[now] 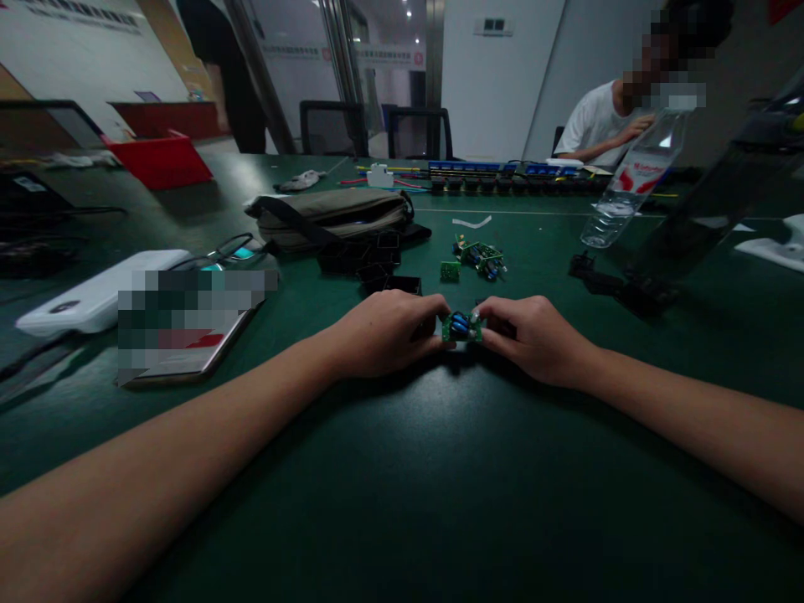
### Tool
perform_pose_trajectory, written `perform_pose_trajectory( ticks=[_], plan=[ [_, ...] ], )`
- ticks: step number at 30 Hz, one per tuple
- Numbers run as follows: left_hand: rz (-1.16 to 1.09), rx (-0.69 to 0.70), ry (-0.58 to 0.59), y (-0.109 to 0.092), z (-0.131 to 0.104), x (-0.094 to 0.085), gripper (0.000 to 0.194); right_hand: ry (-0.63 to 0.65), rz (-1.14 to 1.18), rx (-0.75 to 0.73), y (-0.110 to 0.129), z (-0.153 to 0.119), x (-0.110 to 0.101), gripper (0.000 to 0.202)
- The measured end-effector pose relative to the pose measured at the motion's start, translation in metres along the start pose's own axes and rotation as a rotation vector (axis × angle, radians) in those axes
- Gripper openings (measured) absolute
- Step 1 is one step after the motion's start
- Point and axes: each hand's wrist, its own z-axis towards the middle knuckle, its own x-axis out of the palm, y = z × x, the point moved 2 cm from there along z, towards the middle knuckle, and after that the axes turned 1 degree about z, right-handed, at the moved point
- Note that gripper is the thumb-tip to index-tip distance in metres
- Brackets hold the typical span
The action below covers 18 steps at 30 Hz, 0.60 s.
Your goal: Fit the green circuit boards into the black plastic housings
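You are holding a small green circuit board (461, 325) in front of you, close over the dark green table (465, 486); whether its lower edge is touching the surface, you cannot tell from this view. Your left hand (393, 335) is pinching the board's left end between thumb and forefinger, and your right hand (533, 339) is gripping its right end likewise. Blue components are showing on its near face. Just beyond your hands, a smaller green board (450, 271) is lying near a heap of populated boards (483, 258). Several black plastic boxes (352, 255) are sitting beyond your left hand, in front of a grey-brown pouch (332, 218). Farther right, a clear bottle (634, 180) is standing, while a person in a white shirt (594, 121) is sitting across the table.
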Motion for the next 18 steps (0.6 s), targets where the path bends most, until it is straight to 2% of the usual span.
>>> perform_pose_trajectory(
  ticks=[13,18],
  plan=[
    [-0.013,0.010,-0.022,-0.0003,0.0002,0.0031,0.018,-0.007,0.034,0.019,0.0004,0.0008,0.0015,0.012],
    [0.005,0.010,0.012,-0.0046,0.0010,0.0043,0.017,0.042,0.104,0.046,0.0059,0.0012,0.0009,0.017]
  ],
)
